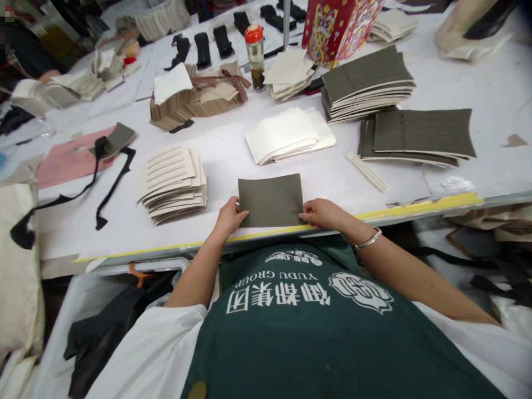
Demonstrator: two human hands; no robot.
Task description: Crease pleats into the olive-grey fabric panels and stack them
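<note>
A dark olive-grey rectangular panel (271, 200) lies at the table's front edge, its plain face up. My left hand (231, 216) pinches its left edge near the lower corner, thumb on top. At the opposite edge, my right hand (319, 214) grips the lower right corner between thumb and fingers. Left of my left hand stands a fanned stack of cream panels (172, 183) with stitched lines. Behind the held panel is a pile of white sheets (288, 136). Stacks of dark panels (424, 133) with pale undersides sit to the right.
Yellow tape (419, 206) runs along the table edge. Farther back are a bottle with an orange lid (255, 55), a red patterned bag (338, 30) and a bundle of brown pieces (199, 97). Black strips (112, 183) lie left. Below stands a white bin (75, 310).
</note>
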